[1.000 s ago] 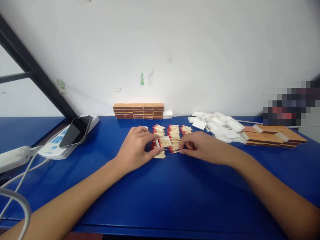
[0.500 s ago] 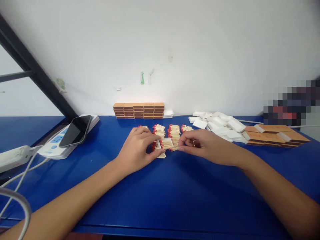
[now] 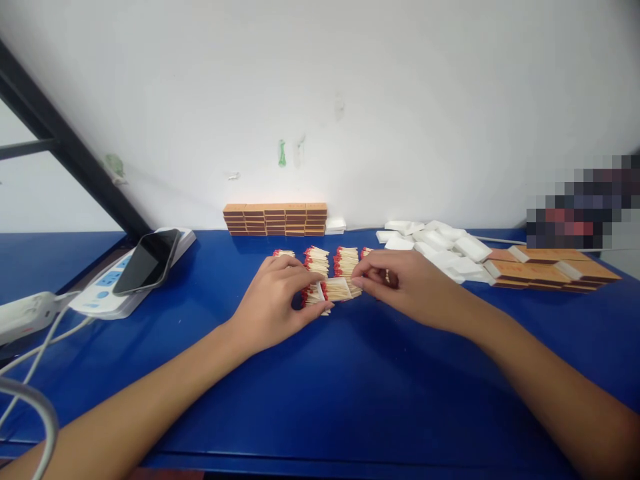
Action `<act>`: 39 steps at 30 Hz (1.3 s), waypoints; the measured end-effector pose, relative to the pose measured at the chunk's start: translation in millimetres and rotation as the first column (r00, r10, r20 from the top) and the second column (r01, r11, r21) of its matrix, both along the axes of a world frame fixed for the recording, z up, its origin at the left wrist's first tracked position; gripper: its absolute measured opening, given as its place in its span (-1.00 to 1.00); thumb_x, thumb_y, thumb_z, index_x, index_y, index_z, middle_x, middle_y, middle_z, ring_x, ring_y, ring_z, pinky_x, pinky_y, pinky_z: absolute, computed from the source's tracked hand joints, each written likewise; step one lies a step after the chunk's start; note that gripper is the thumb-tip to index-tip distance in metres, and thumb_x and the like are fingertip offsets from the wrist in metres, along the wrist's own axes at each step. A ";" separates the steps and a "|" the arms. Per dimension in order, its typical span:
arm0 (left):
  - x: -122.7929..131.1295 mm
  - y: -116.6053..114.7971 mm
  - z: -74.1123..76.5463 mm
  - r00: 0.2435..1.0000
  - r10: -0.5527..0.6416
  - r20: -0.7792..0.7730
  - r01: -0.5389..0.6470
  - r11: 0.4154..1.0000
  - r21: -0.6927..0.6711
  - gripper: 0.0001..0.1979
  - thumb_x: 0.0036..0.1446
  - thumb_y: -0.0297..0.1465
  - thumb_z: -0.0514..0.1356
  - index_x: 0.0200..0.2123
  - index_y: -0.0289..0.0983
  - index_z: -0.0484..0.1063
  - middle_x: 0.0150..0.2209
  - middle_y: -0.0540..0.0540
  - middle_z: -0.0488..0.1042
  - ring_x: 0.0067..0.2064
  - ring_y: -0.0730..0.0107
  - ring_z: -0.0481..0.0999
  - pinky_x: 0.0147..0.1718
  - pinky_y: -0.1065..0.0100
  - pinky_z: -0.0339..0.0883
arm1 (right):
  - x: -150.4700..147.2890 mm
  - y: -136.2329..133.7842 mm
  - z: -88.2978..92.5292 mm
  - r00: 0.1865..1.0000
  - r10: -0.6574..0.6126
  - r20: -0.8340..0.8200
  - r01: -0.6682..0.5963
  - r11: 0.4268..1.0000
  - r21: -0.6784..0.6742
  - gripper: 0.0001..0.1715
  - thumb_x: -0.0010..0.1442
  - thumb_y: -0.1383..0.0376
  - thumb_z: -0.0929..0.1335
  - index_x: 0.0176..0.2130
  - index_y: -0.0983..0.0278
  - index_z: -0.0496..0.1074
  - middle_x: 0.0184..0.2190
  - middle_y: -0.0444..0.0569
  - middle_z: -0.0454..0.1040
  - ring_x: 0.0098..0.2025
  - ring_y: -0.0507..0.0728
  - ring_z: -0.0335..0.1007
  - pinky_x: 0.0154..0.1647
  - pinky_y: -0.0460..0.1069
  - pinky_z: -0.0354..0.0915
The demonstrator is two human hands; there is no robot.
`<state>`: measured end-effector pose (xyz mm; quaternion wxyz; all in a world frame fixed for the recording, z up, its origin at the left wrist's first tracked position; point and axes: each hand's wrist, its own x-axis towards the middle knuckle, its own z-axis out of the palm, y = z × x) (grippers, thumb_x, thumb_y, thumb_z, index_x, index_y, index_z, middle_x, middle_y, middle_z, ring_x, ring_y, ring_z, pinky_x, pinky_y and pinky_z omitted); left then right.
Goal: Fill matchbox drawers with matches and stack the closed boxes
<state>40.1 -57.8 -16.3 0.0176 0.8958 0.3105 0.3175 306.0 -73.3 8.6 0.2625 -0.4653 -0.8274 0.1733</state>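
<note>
My left hand (image 3: 273, 300) grips a small white matchbox tray (image 3: 334, 289) with red-tipped matches lying in it, thumb and fingers pinching its left end. My right hand (image 3: 400, 283) is closed in a pinch at the tray's right end, fingertips touching the matches. Both hands rest over rows of loose red-tipped matches (image 3: 320, 261) spread on the blue table (image 3: 325, 387).
A stack of brown matchboxes (image 3: 275, 220) stands against the wall. White empty trays (image 3: 440, 243) are heaped at the right, beside brown sleeves (image 3: 550, 267). A phone (image 3: 147, 261) lies on a power strip (image 3: 107, 290) at the left, with cables (image 3: 30, 373).
My right hand has moved left and slightly up, from the table beside the match rows to the tray's right end. The tray now shows matches in it. My left hand stayed put.
</note>
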 end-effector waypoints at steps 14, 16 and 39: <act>-5.0 8.3 1.9 0.999 0.051 0.000 -0.051 0.998 0.044 -0.67 0.24 -0.18 0.41 -0.04 -0.27 0.61 -0.28 -0.08 0.65 -0.07 0.13 0.54 -0.08 0.11 0.30 | 15.2 17.2 -16.2 0.976 0.107 0.190 -0.084 0.988 -0.127 -0.88 0.28 0.26 0.40 -0.28 0.21 0.58 -0.49 -0.14 0.38 -0.44 0.05 0.25 -0.39 -0.02 0.12; -4.9 7.5 2.1 0.999 0.048 -0.005 -0.048 0.998 0.042 -0.67 0.24 -0.19 0.41 -0.04 -0.27 0.61 -0.28 -0.08 0.65 -0.07 0.13 0.54 -0.08 0.11 0.30 | 15.7 17.4 -17.3 0.976 0.106 0.192 -0.079 0.986 -0.146 -0.89 0.27 0.28 0.40 -0.30 0.21 0.57 -0.50 -0.15 0.37 -0.45 0.05 0.24 -0.41 -0.02 0.11; -4.4 6.8 2.7 0.998 0.055 -0.042 -0.054 0.998 0.028 -0.68 0.26 -0.20 0.40 -0.03 -0.28 0.60 -0.31 -0.07 0.63 -0.04 0.09 0.54 -0.04 0.10 0.28 | 17.9 15.1 -15.8 0.973 0.084 0.215 -0.042 0.980 -0.194 -0.86 0.34 0.22 0.36 -0.24 0.20 0.51 -0.47 -0.15 0.39 -0.44 0.06 0.22 -0.39 -0.01 0.10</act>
